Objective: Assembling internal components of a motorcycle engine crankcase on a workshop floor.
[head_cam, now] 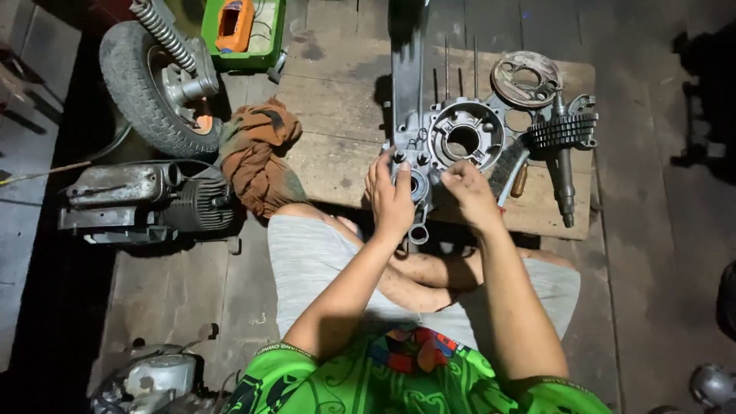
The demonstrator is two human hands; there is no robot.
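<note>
Right now both hands are down on the grey engine casing (429, 146), which lies on a wooden board (337, 115) on the floor, close to the board's near edge and just in front of the person's folded legs. The left hand (389, 195) rests over the casing's lower end, fingers spread and curled onto the metal beside a small round bearing hole (415, 185). The right hand (469, 193) sits just beside it, fingertips (447, 172) pinched together at the casing's edge; whether they grip a small part I cannot tell. Above the hands the casing shows a big round opening (464, 138), with thin studs standing up behind it. Toward the board's right edge lie a finned gear shaft (564, 146), a rusty round plate (525, 78) at the far corner, and a wire brush with a wooden handle (512, 173) touching the casing's right side. Off the board's left edge sits a crumpled brown rag (257, 157), then an engine block (146, 201), a small wheel (157, 88) with a spring on it, and a green crate (245, 31) beyond.
</note>
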